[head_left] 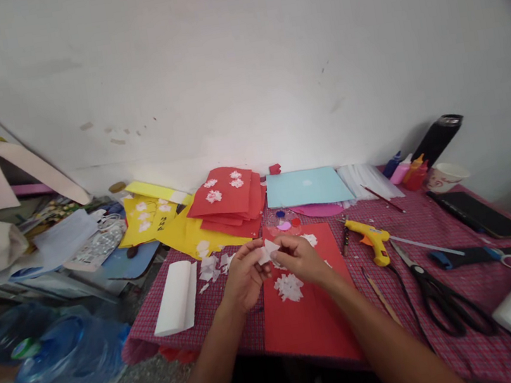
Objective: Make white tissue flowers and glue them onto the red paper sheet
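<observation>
My left hand (247, 274) and my right hand (300, 258) meet over the table, both pinching a small piece of white tissue paper (269, 250). Beneath them lies a red sheet of paper (305, 328) bearing white paper flowers; the nearest white flower (289, 287) sits just below my fingers. Another white flower (309, 240) shows partly past my right hand. Loose torn scraps of white paper (209, 269) lie to the left of my left hand. A folded stack of white paper (174, 299) rests farther left.
Red cards (224, 193) and yellow paper (178, 232) lie behind on the left, a light blue sheet (307, 187) at the back. On the right are a yellow glue gun (369, 240), black scissors (444, 297), a utility knife (467, 256), a paper cup (446, 176) and a black flask (439, 137).
</observation>
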A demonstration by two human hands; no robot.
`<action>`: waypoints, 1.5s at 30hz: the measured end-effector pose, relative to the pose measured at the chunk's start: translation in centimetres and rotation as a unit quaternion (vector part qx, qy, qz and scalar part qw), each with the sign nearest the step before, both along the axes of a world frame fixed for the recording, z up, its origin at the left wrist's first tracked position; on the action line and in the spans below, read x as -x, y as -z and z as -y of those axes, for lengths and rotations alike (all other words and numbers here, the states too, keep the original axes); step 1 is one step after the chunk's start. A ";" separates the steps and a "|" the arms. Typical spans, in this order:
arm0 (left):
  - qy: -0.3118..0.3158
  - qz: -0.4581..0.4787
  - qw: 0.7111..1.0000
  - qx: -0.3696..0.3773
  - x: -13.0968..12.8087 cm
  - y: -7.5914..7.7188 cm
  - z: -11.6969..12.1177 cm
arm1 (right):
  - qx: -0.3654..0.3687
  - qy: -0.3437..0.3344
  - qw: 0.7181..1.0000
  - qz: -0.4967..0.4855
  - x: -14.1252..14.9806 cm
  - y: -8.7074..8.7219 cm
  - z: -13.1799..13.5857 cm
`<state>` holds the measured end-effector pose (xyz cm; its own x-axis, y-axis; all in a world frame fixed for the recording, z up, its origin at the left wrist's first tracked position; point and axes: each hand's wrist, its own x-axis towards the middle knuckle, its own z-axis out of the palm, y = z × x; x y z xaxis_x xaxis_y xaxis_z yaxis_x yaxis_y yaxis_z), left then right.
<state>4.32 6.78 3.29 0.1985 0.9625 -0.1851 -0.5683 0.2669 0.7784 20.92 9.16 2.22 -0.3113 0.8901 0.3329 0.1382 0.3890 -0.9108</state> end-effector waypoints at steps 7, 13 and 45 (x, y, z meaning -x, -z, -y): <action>-0.041 -0.058 0.994 -0.086 -0.6 -0.1 0.6 | 0.021 0.033 0.999 0.006 0.2 0.1 -0.2; -0.070 -0.153 0.977 -0.132 -1.0 0.2 0.5 | 0.078 0.008 0.997 -0.012 0.1 0.1 -0.3; -0.055 -0.259 0.950 -0.165 0.0 0.3 0.3 | 0.132 -0.019 0.991 -0.013 -0.1 -0.1 -0.5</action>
